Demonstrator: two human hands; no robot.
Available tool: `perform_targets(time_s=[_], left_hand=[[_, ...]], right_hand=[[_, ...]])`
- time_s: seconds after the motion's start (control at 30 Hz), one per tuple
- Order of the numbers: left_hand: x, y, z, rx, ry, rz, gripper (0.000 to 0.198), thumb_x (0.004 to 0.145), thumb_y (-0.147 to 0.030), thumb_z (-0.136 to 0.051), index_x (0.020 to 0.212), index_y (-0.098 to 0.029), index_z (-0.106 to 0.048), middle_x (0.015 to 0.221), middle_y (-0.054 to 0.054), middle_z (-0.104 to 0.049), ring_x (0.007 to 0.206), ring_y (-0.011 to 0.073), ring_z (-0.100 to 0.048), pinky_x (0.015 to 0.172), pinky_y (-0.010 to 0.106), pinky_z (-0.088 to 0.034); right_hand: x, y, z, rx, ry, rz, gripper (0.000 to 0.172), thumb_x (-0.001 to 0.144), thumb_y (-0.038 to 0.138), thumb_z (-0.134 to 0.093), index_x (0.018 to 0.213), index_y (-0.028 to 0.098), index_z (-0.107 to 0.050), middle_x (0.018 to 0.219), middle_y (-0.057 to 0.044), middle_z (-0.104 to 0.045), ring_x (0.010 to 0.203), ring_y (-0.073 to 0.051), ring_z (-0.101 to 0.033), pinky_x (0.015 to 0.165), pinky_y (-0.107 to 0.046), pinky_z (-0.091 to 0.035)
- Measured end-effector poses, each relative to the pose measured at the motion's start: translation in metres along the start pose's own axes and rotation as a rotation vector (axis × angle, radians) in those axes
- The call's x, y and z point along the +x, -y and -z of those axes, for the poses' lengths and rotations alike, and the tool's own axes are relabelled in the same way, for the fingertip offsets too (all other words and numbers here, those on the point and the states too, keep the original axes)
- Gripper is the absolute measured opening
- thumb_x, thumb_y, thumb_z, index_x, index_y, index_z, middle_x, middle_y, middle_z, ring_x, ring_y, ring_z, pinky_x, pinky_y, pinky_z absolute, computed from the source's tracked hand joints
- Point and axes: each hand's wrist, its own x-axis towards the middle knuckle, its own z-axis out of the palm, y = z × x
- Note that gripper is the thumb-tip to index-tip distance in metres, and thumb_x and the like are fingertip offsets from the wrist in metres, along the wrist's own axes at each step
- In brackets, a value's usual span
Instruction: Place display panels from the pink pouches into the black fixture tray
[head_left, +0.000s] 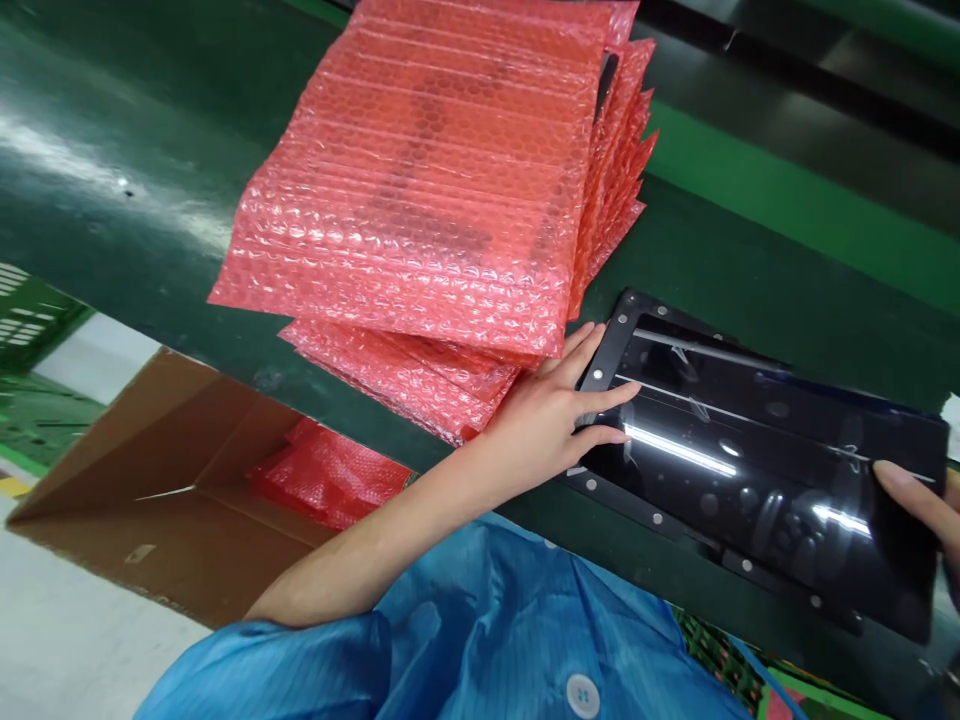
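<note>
A glossy black screen panel [757, 455] in a black frame lies on the dark green conveyor belt [135, 190] at the right. My left hand [551, 410] rests with fingers stretched out on the panel's left end, right beside a stack of pink bubble-wrap bags [442, 190]. My right hand [926, 510] shows only partly at the right edge, with a finger over the panel's right end, gripping it.
An open cardboard box [172, 490] stands on the floor below the belt, with pink bubble-wrapped items [330, 480] inside. A green crate [30, 320] sits at the far left. A lighter green rail [787, 200] runs behind the belt. My blue smock [480, 640] fills the bottom.
</note>
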Motion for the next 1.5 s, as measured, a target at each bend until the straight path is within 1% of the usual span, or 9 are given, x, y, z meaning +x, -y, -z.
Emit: perform_targets(time_s=[0.17,0.37,0.5,0.67,0.8,0.97,1.13,1.33,1.5], left_hand=[[0.003,0.000,0.001,0.057,0.032,0.032,0.041,0.090,-0.032,-0.068,0.131,-0.024,-0.065,0.163,0.015,-0.029,0.152,0.0293,-0.023,0.119,0.054,-0.032],[0.000,-0.001,0.004,0.262,-0.001,0.013,0.038,0.091,-0.032,-0.066,0.128,-0.025,-0.068,0.159,0.017,-0.035,0.148,0.0339,-0.034,0.113,0.056,-0.041],[0.001,-0.032,-0.015,0.483,-0.096,-0.061,0.039,0.095,-0.015,-0.055,0.133,-0.020,-0.063,0.160,0.019,-0.033,0.148,0.0369,-0.032,0.108,0.058,-0.044],[0.020,-0.090,-0.077,0.379,0.224,-0.432,0.047,0.095,-0.024,-0.054,0.141,-0.019,-0.053,0.160,0.008,-0.037,0.149,0.0270,-0.033,0.116,0.046,-0.040],[0.033,-0.103,-0.110,0.390,0.364,-0.477,0.045,0.100,-0.038,-0.046,0.139,-0.017,-0.056,0.156,0.007,-0.045,0.146,0.0266,-0.037,0.117,0.047,-0.037],[0.041,-0.104,-0.108,0.431,0.392,-0.487,0.043,0.103,-0.030,-0.034,0.136,-0.017,-0.059,0.154,0.008,-0.048,0.145,0.0276,-0.040,0.115,0.049,-0.039],[0.061,-0.107,-0.095,0.387,0.456,-0.494,0.037,0.099,-0.032,-0.047,0.127,-0.019,-0.066,0.144,0.010,-0.058,0.135,0.0287,-0.050,0.108,0.046,-0.046],[0.104,-0.082,-0.077,0.571,0.014,-0.149,0.040,0.094,-0.029,-0.053,0.130,-0.014,-0.064,0.127,0.018,-0.065,0.122,0.0353,-0.055,0.105,0.057,-0.041],[0.116,-0.072,-0.073,0.547,-0.109,-0.093,0.039,0.095,-0.035,-0.051,0.126,-0.016,-0.067,0.106,0.014,-0.068,0.105,0.0318,-0.056,0.097,0.055,-0.043]], right_hand=[[0.021,0.019,0.013,-0.461,0.072,-0.123,0.076,0.060,0.101,-0.028,0.037,0.029,-0.036,0.044,-0.010,-0.050,0.044,-0.024,-0.049,0.062,-0.047,-0.044],[0.015,0.042,0.016,-0.373,-0.126,0.016,0.070,0.069,0.090,-0.020,0.054,0.028,-0.049,0.051,-0.007,-0.057,0.056,-0.025,-0.056,0.063,-0.040,-0.040],[0.023,0.037,0.021,-0.351,-0.134,0.074,0.053,0.081,0.071,-0.028,0.062,0.026,-0.048,0.048,-0.004,-0.054,0.055,-0.021,-0.054,0.063,-0.035,-0.038],[0.049,0.040,0.019,-0.367,-0.028,0.076,0.047,0.089,0.061,-0.042,0.062,0.024,-0.049,0.045,-0.002,-0.051,0.054,-0.019,-0.054,0.059,-0.031,-0.034],[0.063,0.046,0.016,-0.464,-0.036,0.102,0.056,0.083,0.073,-0.053,0.058,0.023,-0.048,0.053,-0.003,-0.055,0.060,-0.019,-0.055,0.056,-0.029,-0.031],[0.070,0.046,0.012,-0.493,-0.074,0.100,0.053,0.081,0.073,-0.059,0.066,0.022,-0.056,0.066,-0.006,-0.063,0.070,-0.022,-0.061,0.057,-0.029,-0.032],[0.066,0.043,0.008,-0.393,-0.109,0.103,0.049,0.081,0.069,-0.063,0.071,0.021,-0.061,0.076,-0.008,-0.068,0.078,-0.025,-0.064,0.061,-0.030,-0.036],[0.062,0.038,0.001,-0.236,-0.206,0.202,0.047,0.079,0.066,-0.068,0.069,0.022,-0.058,0.087,-0.011,-0.070,0.092,-0.028,-0.065,0.065,-0.030,-0.038],[0.064,0.034,0.003,0.008,-0.218,0.233,0.034,0.082,0.054,-0.070,0.076,0.022,-0.058,0.076,-0.006,-0.069,0.083,-0.025,-0.066,0.065,-0.030,-0.039]])
